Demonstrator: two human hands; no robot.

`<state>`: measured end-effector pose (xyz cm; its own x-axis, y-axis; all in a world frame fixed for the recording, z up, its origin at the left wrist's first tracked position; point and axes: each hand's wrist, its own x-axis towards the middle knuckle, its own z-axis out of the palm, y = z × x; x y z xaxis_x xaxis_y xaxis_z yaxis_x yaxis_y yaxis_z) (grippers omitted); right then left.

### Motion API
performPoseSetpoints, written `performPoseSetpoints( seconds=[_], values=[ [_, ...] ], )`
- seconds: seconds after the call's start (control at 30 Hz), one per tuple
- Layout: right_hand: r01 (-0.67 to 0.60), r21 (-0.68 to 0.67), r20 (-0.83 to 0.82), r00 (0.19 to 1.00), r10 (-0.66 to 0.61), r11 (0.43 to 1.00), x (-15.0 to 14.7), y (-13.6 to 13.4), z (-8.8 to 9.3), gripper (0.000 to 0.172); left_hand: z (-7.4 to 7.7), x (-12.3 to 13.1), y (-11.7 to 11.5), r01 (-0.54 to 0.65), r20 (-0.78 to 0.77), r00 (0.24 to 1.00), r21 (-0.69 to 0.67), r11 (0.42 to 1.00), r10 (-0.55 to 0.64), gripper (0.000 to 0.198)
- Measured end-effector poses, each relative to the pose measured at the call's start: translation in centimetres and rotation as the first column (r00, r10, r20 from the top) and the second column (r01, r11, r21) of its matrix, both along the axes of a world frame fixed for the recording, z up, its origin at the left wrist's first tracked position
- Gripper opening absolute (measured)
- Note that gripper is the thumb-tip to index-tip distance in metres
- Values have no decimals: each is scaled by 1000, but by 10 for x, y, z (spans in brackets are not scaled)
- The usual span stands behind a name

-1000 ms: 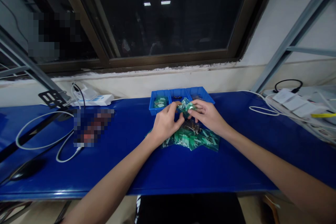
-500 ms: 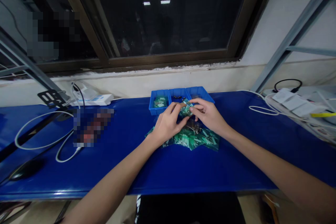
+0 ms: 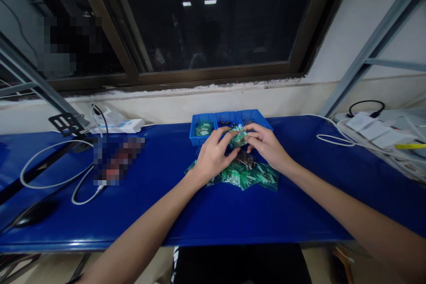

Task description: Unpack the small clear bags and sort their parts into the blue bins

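Between my two hands is a small clear plastic bag with green and silvery pieces in it, too small to make out. My left hand grips its left side with bent fingers. On the right, my right hand pinches its edge with thumb and fingertips. Below them lies a pile of similar green-tinted bags on the blue table. A bag of dark and brassy parts rests on that pile, partly hidden by my hands.
Behind my hands stands a blue three-part bin; green pieces lie in its left section, dark ones in the middle. White cables and adapters are at the right. A black mouse and a looped white cable lie left on the blue table.
The small bag has turned and shifted slightly between my fingers. My right fingers have moved a little on its edge; the pile and the bin stay as they were.
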<state>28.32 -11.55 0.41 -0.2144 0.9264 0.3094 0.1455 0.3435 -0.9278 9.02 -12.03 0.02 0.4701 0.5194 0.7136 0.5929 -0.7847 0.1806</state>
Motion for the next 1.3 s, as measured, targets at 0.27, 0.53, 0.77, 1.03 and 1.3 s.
performPoseSetpoints(
  seconds=[0.27, 0.53, 0.77, 1.03, 1.3],
  values=[
    [0, 11, 9, 1000, 0, 1000, 0, 0, -1, 18, 0, 0, 1, 17, 30, 999, 12, 1000, -18, 35],
    [15, 18, -28, 1000, -15, 1000, -2, -1, 0, 21, -1, -1, 1, 39, 14, 999, 17, 999, -40, 38],
    [18, 39, -71, 997, -16, 999, -3, -6, 8, 26, -3, -2, 4, 24, -44, 999, -2, 1000, -24, 41],
    [-59, 14, -80, 995, 60, 998, -6, -9, 11, 29, 4, -7, 8, -74, -1, 997, 65, 995, 74, 23],
    [-3, 19, 80, 997, 1, 1000, -4, -4, 2, 32, 15, -31, 28, -215, 198, 960, 65, 974, 198, 17]
  ],
)
